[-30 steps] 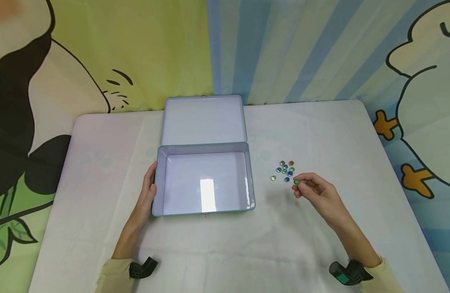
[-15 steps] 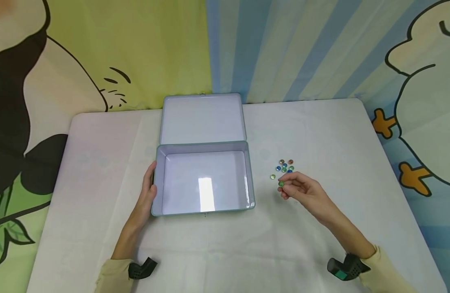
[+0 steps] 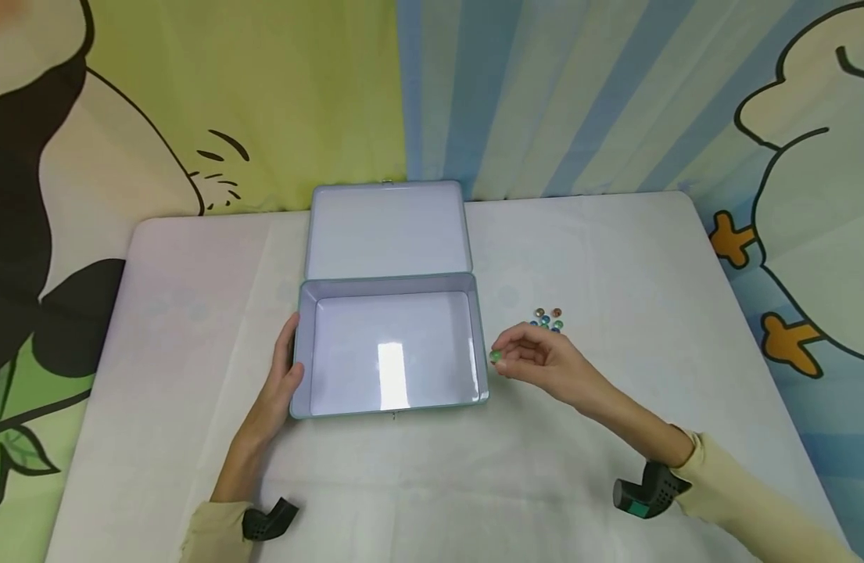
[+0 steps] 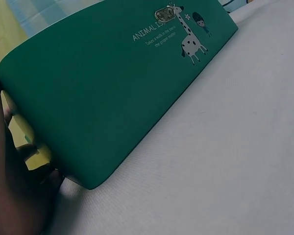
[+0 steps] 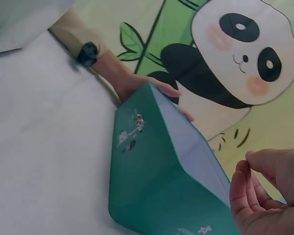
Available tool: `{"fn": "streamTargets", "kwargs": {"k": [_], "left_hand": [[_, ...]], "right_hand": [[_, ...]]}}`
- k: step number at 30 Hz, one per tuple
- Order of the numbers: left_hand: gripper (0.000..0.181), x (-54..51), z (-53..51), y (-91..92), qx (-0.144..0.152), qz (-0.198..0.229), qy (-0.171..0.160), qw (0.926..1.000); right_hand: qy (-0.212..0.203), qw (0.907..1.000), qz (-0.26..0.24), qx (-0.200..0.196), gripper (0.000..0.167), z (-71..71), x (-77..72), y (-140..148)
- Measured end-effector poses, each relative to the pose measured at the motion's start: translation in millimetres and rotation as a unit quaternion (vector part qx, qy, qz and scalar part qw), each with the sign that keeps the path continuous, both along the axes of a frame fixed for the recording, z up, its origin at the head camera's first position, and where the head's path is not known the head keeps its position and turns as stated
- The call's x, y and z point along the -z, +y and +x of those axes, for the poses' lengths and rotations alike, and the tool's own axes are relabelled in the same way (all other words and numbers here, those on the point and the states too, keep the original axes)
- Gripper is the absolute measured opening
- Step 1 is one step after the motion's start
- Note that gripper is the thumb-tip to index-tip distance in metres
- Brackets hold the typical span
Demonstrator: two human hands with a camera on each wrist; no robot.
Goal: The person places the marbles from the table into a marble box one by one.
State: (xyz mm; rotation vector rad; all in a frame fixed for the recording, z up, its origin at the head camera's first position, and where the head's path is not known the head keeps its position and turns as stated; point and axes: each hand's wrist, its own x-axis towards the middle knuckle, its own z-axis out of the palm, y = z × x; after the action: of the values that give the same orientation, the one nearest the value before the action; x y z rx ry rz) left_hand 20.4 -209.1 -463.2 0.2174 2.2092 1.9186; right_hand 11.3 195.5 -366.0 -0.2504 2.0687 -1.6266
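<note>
A green tin box [image 3: 389, 352] with a pale inside lies on the table, its lid [image 3: 388, 231] folded back. At its left wall, my left hand [image 3: 275, 391] holds the box, thumb over the rim and fingers along the outside. My right hand [image 3: 544, 366] pinches a green glass marble [image 3: 496, 356] between thumb and fingertips, just beyond the box's right rim. In the right wrist view the fingers hide the marble. Behind the right hand lies a small group of coloured glass marbles [image 3: 557, 313], partly covered by it.
A white cloth covers the table [image 3: 614, 266]. Cartoon-printed curtains [image 3: 579, 94] hang behind and beside it. The lid's far edge lies close to the back curtain. A black wrist camera [image 3: 651, 491] sits on the right sleeve, another [image 3: 270, 520] on the left.
My right hand has moved left from beside the marble group to the box's right rim, carrying the green marble. My left hand stays at the box's left wall.
</note>
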Motion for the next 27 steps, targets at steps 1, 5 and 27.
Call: {"fn": "streamTargets", "kwargs": {"k": [1,5,27], "left_hand": [[0.066,-0.3,0.0,0.1,0.000,0.000,-0.001,1.0000],[0.066,-1.2,0.2,-0.8,-0.002,-0.008,-0.006,1.0000],[0.064,3.9,-0.1,0.6,-0.010,0.011,-0.004,0.9999]], "right_hand": [[0.003,1.0000,0.000,-0.005,0.024,-1.9,-0.4,-4.1],[0.035,0.9985,-0.009,-0.041,0.021,-12.8,-0.4,-23.8],[0.147,0.9579,0.098,-0.226,0.012,-90.3,18.3,-153.8]]}}
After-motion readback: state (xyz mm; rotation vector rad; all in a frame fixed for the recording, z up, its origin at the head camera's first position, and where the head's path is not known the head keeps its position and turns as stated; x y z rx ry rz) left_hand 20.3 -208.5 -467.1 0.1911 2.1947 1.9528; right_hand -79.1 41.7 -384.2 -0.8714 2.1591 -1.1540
